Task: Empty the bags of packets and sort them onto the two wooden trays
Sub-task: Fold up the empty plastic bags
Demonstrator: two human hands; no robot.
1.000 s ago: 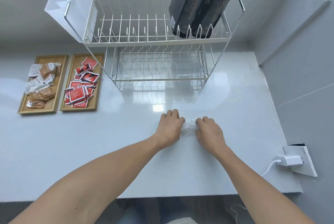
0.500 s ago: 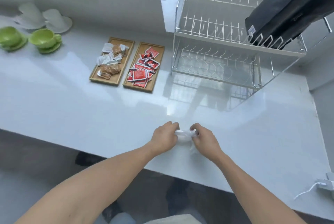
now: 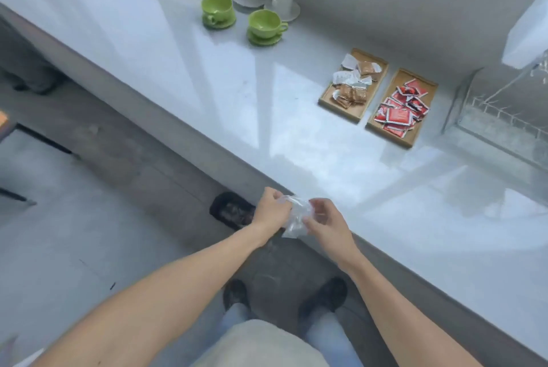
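Observation:
A crumpled clear plastic bag (image 3: pixel 296 218) hangs between my hands, off the counter's front edge and above the floor. My left hand (image 3: pixel 269 212) pinches its left side and my right hand (image 3: pixel 324 220) grips its right side. No packets show inside it. Far back on the white counter lie two wooden trays side by side. The left tray (image 3: pixel 327 101) holds brown and white packets (image 3: pixel 353 82). The right tray (image 3: pixel 415 141) holds red packets (image 3: pixel 400 110).
Two green cups on saucers (image 3: pixel 264 26) and two white cups (image 3: pixel 281 0) stand at the back of the counter (image 3: pixel 207 76). A wire dish rack (image 3: pixel 504 117) fills the right side. A dark bin (image 3: pixel 232 212) sits on the floor beside my left hand.
My view has swung left and down. Both hands have lifted the plastic bag off the counter and drawn it back past the front edge. The green and white cups came into view.

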